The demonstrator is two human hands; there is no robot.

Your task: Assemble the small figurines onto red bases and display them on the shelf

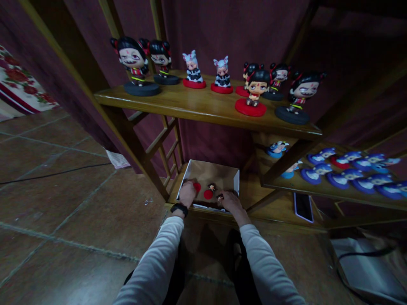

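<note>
Both hands reach into a shallow white-edged cardboard box on the lower shelf. My left hand, with a dark watch on the wrist, is closed at the left side of the box on a figurine whose red round base shows past the fingers; the rest of it is mostly covered. At the right side, the fingers of my right hand close on a small dark-haired figurine, its face peeking out beside them. Between the hands, another dark-haired figurine lies with a red base towards me.
Several figurines on red or black bases stand along the wooden shelf above the box. Blue-based figurines fill a shelf at right. A phone lies below them. A wooden lattice borders the box's left.
</note>
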